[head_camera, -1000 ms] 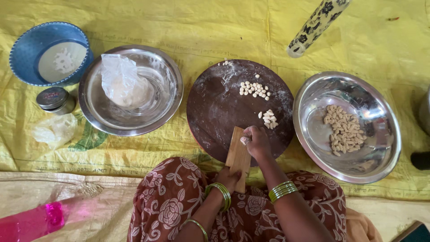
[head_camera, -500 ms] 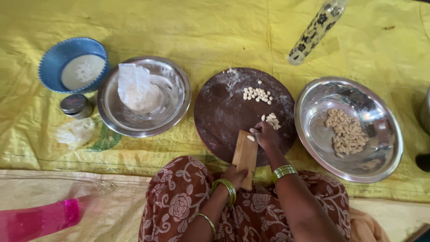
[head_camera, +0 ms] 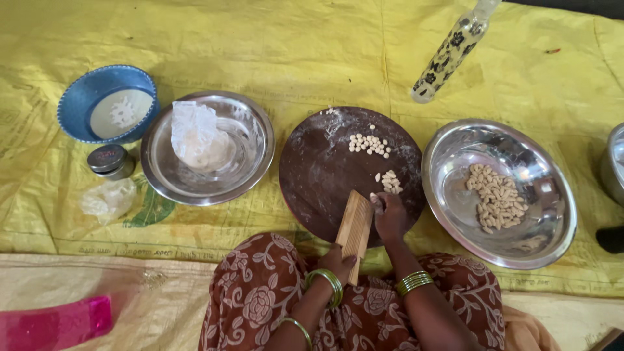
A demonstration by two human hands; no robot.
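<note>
Yellow sheet (head_camera: 273, 39) was spread over floor; round board (head_camera: 325, 175) lay centre. Ridged paddle (head_camera: 355, 231) was gripped by left hand (head_camera: 338, 263); dough bit (head_camera: 374, 197) was pinched by right hand (head_camera: 390, 214).

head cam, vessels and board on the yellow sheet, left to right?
Blue bowl → small round tin → steel bowl with the white bag → round dark board → steel bowl with the pale pieces → edge of another steel vessel.

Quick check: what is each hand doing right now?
Left hand: closed, holding the ridged wooden board at its lower end.
Right hand: closed, pressing a small dough piece at the board's top.
</note>
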